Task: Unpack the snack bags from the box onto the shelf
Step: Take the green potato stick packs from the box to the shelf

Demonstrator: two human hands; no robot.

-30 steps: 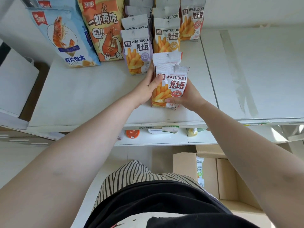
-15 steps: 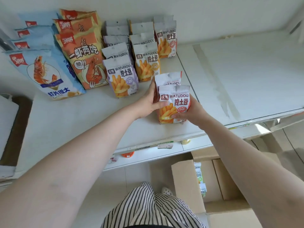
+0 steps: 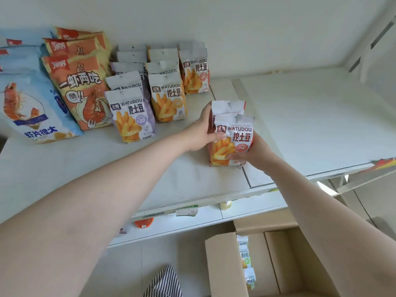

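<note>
Two red-and-white WATUDOU fry snack bags stand one behind the other on the white shelf, near its front edge. My left hand grips their left side, thumb across the front bag. My right hand holds the lower right corner of the front bag. The open cardboard box sits on the floor below, with a green snack bag standing against its inner wall.
Rows of WATUDOU bags stand further back on the shelf, with orange shrimp chip bags and blue shrimp chip bags to the left. A lower shelf juts out beneath. The shelf's right half is bare.
Both hands keep their hold on the two bags at the shelf front. The camera has tilted up and back, so more of the rear rows and the wall shows.
</note>
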